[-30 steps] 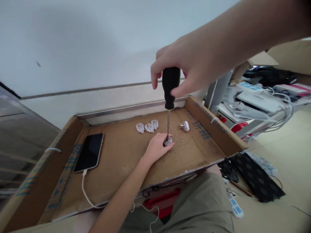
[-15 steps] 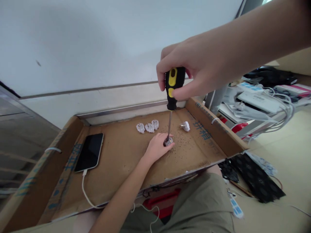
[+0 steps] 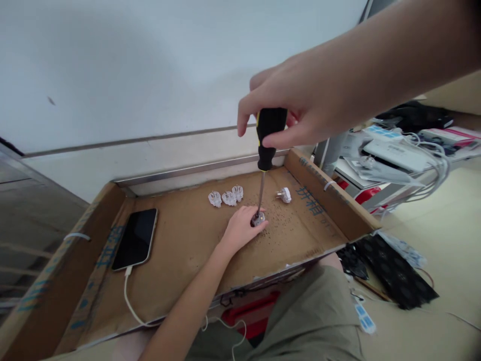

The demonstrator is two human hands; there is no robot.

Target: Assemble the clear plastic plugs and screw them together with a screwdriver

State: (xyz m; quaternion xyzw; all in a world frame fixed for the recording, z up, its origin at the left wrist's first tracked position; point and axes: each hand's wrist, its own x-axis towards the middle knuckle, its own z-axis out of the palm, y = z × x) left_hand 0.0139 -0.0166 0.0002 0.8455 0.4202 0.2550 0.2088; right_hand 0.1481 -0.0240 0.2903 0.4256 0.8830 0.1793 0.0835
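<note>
Behind the left hand [image 3: 240, 228] pinching a plug [image 3: 258, 219] under the right hand's [image 3: 289, 108] gripped screwdriver [image 3: 266, 145], three plugs [image 3: 226, 197] lie.

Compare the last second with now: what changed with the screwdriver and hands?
The screwdriver turned in the right hand: its handle's yellow panel faced the camera half a second ago, now only a sliver shows at the left edge. No grip taken or released. The left hand stays on the plug under the tip. The loose plugs, phone and cardboard tray kept their places.
</note>
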